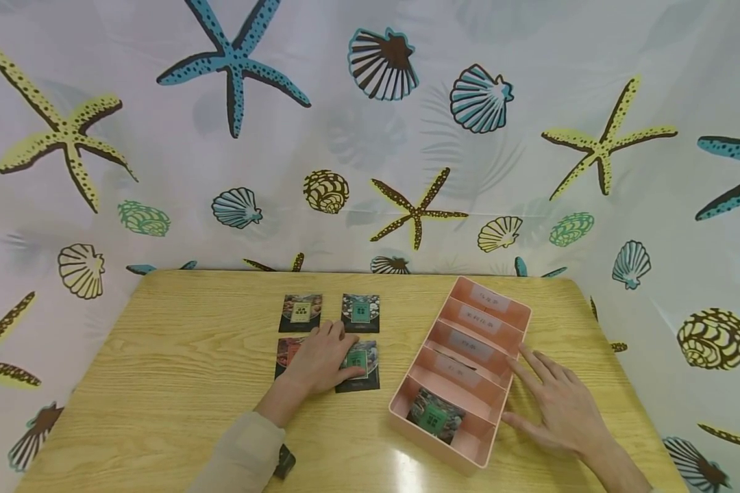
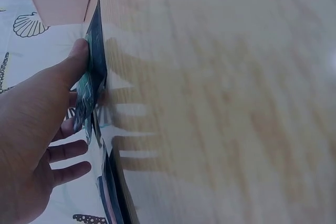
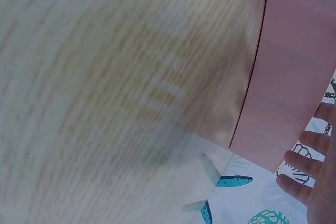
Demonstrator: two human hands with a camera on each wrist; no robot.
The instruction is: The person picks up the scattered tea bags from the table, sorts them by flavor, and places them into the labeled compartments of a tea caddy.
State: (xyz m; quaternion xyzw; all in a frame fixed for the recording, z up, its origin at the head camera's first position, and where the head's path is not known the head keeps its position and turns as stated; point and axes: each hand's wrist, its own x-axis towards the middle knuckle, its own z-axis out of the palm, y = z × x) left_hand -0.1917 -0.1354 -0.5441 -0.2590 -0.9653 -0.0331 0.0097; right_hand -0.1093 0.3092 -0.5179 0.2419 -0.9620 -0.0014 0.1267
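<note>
My left hand (image 1: 317, 359) reaches over the dark seasoning packets on the table. Its thumb and index finger pinch the front right packet (image 1: 365, 383), which has a green label and looks bent in the left wrist view. The other fingers stretch out over the front left packet (image 1: 281, 366), partly hidden by the hand. Behind lie a yellow-labelled packet (image 1: 300, 313) and a teal-labelled packet (image 1: 360, 313). My right hand (image 1: 561, 404) is at the right side of a pink divided box (image 1: 401, 404), fingers spread, fingertips at its wall.
The box's nearest compartment holds a green-labelled packet (image 1: 434, 414); white labels mark its dividers (image 1: 477, 383). A small black object (image 1: 285, 462) sits beside the left sleeve. Cloth printed with sea creatures (image 1: 345, 144) hangs behind the wooden table (image 1: 179, 370).
</note>
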